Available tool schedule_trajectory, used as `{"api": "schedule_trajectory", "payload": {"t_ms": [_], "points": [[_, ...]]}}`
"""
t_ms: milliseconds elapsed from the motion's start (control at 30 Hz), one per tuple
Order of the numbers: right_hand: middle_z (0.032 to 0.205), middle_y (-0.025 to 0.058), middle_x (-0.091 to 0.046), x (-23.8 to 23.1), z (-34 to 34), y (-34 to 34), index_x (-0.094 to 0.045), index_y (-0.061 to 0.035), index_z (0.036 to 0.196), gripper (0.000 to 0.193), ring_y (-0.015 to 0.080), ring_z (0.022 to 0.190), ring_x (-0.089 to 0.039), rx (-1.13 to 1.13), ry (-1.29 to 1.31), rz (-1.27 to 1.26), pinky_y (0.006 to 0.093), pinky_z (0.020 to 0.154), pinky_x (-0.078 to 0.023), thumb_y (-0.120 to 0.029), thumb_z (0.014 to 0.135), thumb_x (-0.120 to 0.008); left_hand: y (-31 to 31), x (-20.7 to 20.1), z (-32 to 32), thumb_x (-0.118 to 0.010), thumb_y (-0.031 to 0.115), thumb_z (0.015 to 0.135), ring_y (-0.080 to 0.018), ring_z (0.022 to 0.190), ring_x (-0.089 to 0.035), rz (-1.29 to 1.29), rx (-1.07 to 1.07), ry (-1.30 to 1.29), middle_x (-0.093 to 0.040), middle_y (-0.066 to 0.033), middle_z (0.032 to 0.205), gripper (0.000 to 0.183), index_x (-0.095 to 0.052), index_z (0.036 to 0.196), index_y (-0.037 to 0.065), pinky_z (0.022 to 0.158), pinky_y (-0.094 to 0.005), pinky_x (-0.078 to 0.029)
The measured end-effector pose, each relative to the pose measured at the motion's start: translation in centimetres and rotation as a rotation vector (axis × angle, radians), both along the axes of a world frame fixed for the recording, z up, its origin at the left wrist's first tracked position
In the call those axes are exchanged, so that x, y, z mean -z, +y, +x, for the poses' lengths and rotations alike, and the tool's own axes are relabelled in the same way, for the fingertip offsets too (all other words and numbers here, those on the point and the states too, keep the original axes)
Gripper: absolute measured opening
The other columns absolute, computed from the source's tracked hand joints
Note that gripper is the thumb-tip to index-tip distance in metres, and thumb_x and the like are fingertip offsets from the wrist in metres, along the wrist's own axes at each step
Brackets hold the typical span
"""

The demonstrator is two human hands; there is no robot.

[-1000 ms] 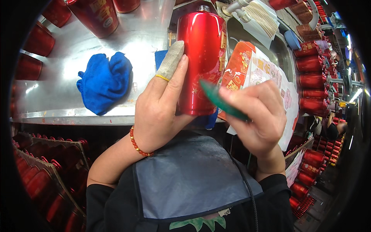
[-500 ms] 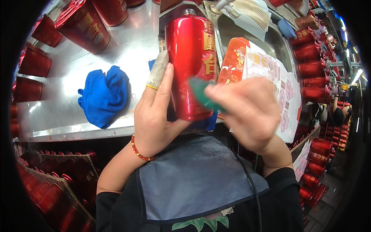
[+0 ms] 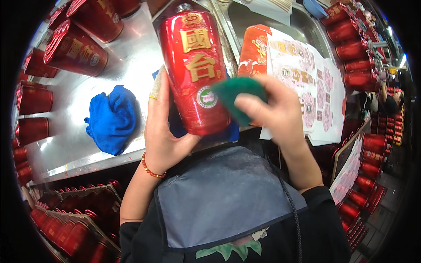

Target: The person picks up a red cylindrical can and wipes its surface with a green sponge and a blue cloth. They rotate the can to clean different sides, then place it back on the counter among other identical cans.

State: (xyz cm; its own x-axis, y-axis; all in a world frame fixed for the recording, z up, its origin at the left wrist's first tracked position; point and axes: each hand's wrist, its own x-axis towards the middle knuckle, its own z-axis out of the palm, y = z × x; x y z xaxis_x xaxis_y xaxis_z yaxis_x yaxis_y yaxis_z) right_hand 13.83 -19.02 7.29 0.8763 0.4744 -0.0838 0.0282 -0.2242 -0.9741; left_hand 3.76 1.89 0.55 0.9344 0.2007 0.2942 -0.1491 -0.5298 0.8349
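Observation:
A glossy red bottle with large gold characters and a round white-and-green emblem stands tilted before me, its silver neck pointing away. My left hand cups its lower left side; a pale finger cot covers one fingertip, and a beaded bracelet circles the wrist. In my right hand is a green squeegee-like scraper, pinched between thumb and fingers, its tip beside the emblem. Whether the tip touches the bottle I cannot tell. Part of a blue cloth shows beneath the bottle.
A crumpled blue cloth lies on the metal table. Printed decal sheets rest on a red-and-white card over the sink. Red bottles line the left; more stand in crates below and along the right.
The bottle has turned so its gold characters and emblem face me. My right hand and the green scraper have moved slightly right and up. The view has shifted a little.

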Motion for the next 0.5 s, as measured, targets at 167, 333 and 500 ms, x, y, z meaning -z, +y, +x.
{"api": "schedule_trajectory", "payload": {"t_ms": [167, 333, 500], "points": [[0.089, 0.0028, -0.072, 1.5, 0.9, -0.8, -0.071, 0.0019, 0.113, 0.027, 0.0077, 0.077, -0.065, 0.007, -0.071, 0.115, 0.0229, 0.068, -0.053, -0.014, 0.092, -0.077, 0.3, 0.3, 0.0, -0.088, 0.020, 0.075, -0.0414, 0.146, -0.038, 0.028, 0.049, 0.025, -0.035, -0.0280, 0.159, 0.108, -0.023, 0.159, -0.004, 0.117, -0.0460, -0.034], [0.092, 0.0028, -0.074, 1.3, 3.6, -1.8, -0.073, 0.0017, 0.114, 0.028, 0.0086, 0.078, -0.068, 0.066, -0.079, -0.005, 0.0215, 0.070, -0.055, -0.012, 0.090, -0.079, 0.7, 0.3, 0.0, -0.086, 0.026, 0.077, -0.0472, 0.153, -0.020, 0.197, 0.054, 0.006, -0.032, -0.0256, 0.162, 0.106, -0.025, 0.160, -0.001, 0.121, -0.0540, -0.024], [0.095, 0.0019, -0.075, 1.8, 4.7, -1.5, -0.076, -0.0029, 0.114, 0.026, 0.0083, 0.081, -0.067, 0.007, -0.056, -0.044, 0.0236, 0.070, -0.054, -0.014, 0.090, -0.078, 1.1, 0.4, 0.1, -0.085, 0.032, 0.079, -0.0493, 0.154, -0.016, 0.230, 0.068, 0.011, -0.034, -0.0239, 0.161, 0.100, -0.032, 0.157, 0.000, 0.121, -0.0578, -0.020]]}}
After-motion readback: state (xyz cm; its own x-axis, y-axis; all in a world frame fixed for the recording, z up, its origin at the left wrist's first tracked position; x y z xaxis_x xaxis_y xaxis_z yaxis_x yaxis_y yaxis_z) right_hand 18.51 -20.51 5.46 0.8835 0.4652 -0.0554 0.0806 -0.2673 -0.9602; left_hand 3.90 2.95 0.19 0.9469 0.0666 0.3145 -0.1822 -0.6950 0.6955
